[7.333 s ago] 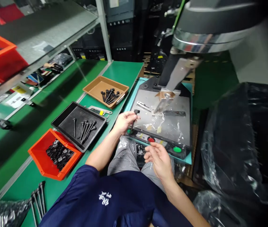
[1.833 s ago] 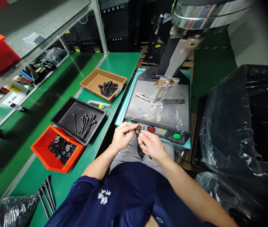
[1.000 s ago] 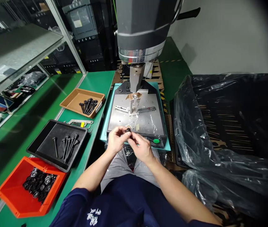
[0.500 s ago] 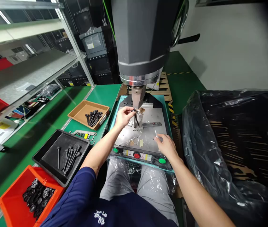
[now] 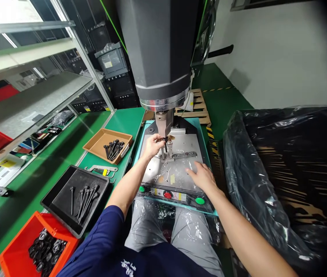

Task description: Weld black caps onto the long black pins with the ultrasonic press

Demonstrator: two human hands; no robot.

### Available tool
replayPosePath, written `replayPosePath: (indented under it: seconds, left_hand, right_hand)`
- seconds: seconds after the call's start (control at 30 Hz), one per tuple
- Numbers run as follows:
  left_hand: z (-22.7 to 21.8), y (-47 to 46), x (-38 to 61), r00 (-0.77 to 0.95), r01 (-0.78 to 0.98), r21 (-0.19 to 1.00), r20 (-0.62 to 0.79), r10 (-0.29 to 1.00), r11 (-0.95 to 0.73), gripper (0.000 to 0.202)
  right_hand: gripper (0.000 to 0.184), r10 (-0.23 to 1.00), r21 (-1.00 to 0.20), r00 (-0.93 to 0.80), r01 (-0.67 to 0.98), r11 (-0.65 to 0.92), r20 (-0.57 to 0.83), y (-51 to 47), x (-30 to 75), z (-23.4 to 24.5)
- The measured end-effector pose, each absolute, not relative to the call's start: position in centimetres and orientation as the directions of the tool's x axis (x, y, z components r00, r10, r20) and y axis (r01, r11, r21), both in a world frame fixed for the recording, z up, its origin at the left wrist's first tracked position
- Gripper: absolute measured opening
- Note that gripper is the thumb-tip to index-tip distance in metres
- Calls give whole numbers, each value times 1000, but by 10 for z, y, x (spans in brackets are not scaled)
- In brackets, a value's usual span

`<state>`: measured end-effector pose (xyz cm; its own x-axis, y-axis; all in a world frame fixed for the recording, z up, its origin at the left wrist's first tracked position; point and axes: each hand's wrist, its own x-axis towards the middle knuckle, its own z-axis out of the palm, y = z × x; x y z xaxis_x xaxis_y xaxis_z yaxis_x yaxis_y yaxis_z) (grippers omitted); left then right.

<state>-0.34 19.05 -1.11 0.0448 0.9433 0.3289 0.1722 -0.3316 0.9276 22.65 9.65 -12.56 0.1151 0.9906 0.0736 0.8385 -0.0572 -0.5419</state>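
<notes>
My left hand (image 5: 153, 146) pinches the head of a black bolt-like rod (image 5: 166, 145) at the metal fixture (image 5: 170, 149), right below the press head (image 5: 164, 122). The rod points downward; whether it sits in the fixture I cannot tell. Over the right part of the metal base plate (image 5: 177, 169) is my right hand (image 5: 203, 176), its fingers apart and nothing visible in them. Similar black rods (image 5: 86, 201) lie in a black tray (image 5: 48, 200) to the left, and shorter-looking ones (image 5: 113, 149) are in a brown tray (image 5: 95, 140).
An orange bin (image 5: 13, 254) of small black parts stands at lower left. Hex keys (image 5: 102, 169) lie between the trays. Green buttons (image 5: 199, 201) and a red button (image 5: 167, 195) line the press front. A plastic-lined box (image 5: 238, 154) is at right; the press body (image 5: 157, 46) hangs overhead.
My left hand has brought the rod more upright under the press head. A bright white patch now shows on the plate's left. My right hand has shifted slightly, and the view has moved.
</notes>
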Motion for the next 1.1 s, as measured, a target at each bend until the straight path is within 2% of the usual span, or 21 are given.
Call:
replayPosePath:
  seconds: [0.1,0.2,0.3,0.37,0.47,0.57,0.63,0.73,0.83,0.9,1.03,1.1]
  left_hand:
    - [-16,200,-6,135,116,938,311,941,-327,16]
    - [-18,203,-8,188,93,937,316,930,-337,18]
    - [-16,202,-8,168,152,910,361,917,-386,17]
    - [-15,202,-8,152,191,893,383,911,-408,20]
    - [-17,203,-7,151,154,913,355,923,-377,19]
    - [-24,206,-7,157,108,934,322,933,-341,18]
    - [-28,208,-8,151,123,936,310,939,-329,17]
    - [-29,212,-7,144,141,937,301,943,-321,14]
    - [-22,209,-7,153,74,942,314,937,-328,13]
    - [-15,199,-9,76,41,942,329,941,-332,17]
    - [-12,147,-16,-242,145,917,398,885,-372,16]
    - [-19,117,-19,-170,179,909,405,898,-376,19]
  right_hand:
    - [51,996,-562,73,826,-35,45,97,215,-122]
    - [47,999,-644,44,765,-24,16,94,212,-121]
    - [43,997,-762,74,646,-44,6,87,217,-121]
    - [42,991,-863,136,498,-82,-15,79,221,-121]
    - [45,976,-980,189,144,-138,-110,65,221,-117]
    - [58,957,-951,137,-216,-222,-255,54,219,-108]
    - [60,939,-904,118,-333,-268,-322,51,219,-104]
    - [57,923,-877,131,-384,-290,-362,50,222,-101]
    - [57,913,-868,115,-376,-325,-392,50,223,-100]
    - [58,909,-863,109,-376,-336,-402,47,222,-97]
    - [61,948,-906,95,-338,-255,-303,36,218,-74]
    - [64,974,-930,35,-308,-202,-223,30,215,-57]
